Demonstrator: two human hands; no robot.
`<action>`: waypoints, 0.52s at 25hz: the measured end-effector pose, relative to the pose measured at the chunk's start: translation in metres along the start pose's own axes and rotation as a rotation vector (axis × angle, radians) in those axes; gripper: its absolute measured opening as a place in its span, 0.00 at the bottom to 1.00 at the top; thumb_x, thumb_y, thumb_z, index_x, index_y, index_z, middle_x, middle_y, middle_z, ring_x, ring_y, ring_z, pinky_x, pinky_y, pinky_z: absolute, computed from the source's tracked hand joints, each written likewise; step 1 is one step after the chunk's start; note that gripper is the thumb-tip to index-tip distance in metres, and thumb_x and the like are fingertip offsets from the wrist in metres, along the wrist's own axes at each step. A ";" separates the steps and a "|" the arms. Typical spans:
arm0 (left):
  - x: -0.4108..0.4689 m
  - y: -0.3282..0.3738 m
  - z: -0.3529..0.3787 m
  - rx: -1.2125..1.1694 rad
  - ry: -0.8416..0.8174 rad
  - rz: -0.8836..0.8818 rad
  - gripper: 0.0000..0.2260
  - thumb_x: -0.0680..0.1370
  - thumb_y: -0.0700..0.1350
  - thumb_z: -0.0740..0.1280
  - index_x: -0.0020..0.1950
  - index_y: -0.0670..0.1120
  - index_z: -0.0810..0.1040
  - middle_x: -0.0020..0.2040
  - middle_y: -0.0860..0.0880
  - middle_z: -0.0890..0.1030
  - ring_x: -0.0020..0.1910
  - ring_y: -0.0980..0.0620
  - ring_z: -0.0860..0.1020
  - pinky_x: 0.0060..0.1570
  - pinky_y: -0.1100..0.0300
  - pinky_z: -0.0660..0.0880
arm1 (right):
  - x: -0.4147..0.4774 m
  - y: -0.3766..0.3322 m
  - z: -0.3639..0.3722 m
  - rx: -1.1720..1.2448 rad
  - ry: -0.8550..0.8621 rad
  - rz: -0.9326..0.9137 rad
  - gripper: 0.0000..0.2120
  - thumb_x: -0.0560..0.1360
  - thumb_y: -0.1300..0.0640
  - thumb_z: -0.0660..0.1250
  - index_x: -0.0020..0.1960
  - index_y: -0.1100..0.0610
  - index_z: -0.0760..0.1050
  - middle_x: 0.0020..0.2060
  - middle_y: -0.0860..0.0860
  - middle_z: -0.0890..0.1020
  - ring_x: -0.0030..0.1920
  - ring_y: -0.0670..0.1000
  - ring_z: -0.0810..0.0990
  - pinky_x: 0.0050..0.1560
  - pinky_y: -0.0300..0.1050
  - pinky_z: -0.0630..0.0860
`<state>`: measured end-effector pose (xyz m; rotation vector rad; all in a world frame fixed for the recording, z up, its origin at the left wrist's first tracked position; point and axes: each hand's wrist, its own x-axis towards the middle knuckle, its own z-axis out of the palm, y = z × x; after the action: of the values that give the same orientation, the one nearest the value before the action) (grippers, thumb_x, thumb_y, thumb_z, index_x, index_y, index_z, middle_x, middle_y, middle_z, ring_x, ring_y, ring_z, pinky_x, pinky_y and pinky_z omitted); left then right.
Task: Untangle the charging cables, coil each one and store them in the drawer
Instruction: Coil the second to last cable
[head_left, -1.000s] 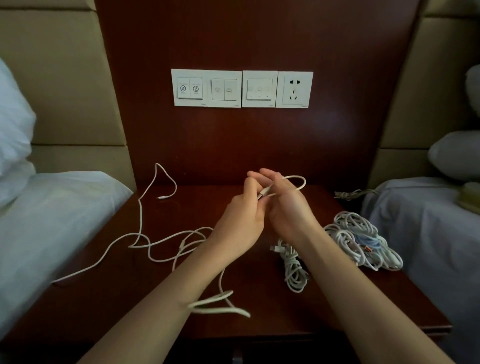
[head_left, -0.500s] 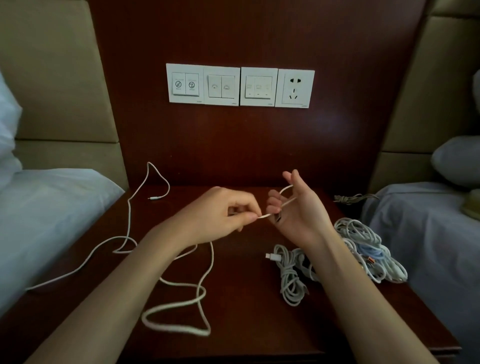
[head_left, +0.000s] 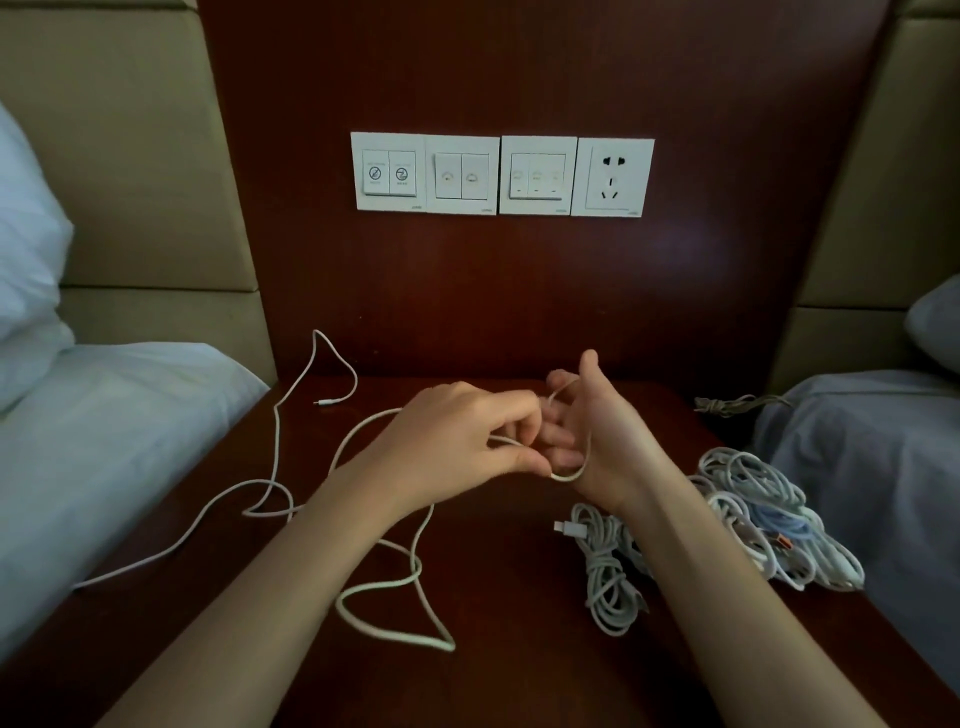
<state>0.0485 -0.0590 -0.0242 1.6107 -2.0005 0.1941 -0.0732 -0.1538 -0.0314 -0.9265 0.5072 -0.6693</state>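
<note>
White cable (head_left: 414, 566) lies slack across the dark wooden nightstand (head_left: 519, 665), its nearest loop by the front edge between the two forearms. To the right of it, a coiled cable bundle (head_left: 605, 577) rests on the wood with its plug pointing left, partly under the right forearm. Just beyond that sits a tangled pile of cables (head_left: 763, 519), pale with a touch of blue and orange inside.

Above the middle of the top, the left hand (head_left: 457, 441) pinches the white cable between thumb and fingertips. It touches the right hand (head_left: 608, 441), which stands on edge with the thumb up and fingers bent, holding a turn of the same cable wound round its palm. From the left hand the cable trails left across the wood and back to its small plug end (head_left: 324, 402) near the rear. A grey cord (head_left: 737, 405) lies at the far right corner. White bedding (head_left: 104, 441) flanks the nightstand. On the wood panel behind hang switch plates (head_left: 462, 174) and a socket (head_left: 615, 176).
</note>
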 end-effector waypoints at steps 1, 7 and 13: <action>0.000 -0.001 0.001 0.062 0.062 0.034 0.13 0.70 0.59 0.70 0.37 0.52 0.72 0.26 0.58 0.70 0.26 0.60 0.69 0.29 0.65 0.65 | 0.000 0.002 0.000 -0.071 -0.034 0.036 0.25 0.79 0.37 0.46 0.52 0.57 0.67 0.29 0.50 0.68 0.20 0.43 0.60 0.18 0.33 0.53; 0.003 -0.005 -0.007 0.168 0.063 -0.144 0.19 0.62 0.67 0.69 0.32 0.55 0.66 0.25 0.57 0.72 0.28 0.59 0.72 0.31 0.64 0.64 | -0.010 0.011 0.004 -0.503 -0.280 0.186 0.34 0.76 0.33 0.40 0.55 0.57 0.72 0.31 0.52 0.73 0.26 0.45 0.68 0.22 0.35 0.58; 0.003 -0.004 0.000 -0.202 0.038 -0.196 0.09 0.69 0.50 0.73 0.43 0.54 0.75 0.35 0.54 0.78 0.33 0.56 0.75 0.37 0.56 0.73 | -0.017 0.009 0.007 -0.463 -0.389 0.256 0.35 0.72 0.29 0.39 0.50 0.55 0.71 0.25 0.49 0.66 0.20 0.41 0.59 0.18 0.32 0.60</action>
<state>0.0520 -0.0630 -0.0238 1.6458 -1.7585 -0.0499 -0.0774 -0.1335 -0.0336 -1.3639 0.4271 -0.1258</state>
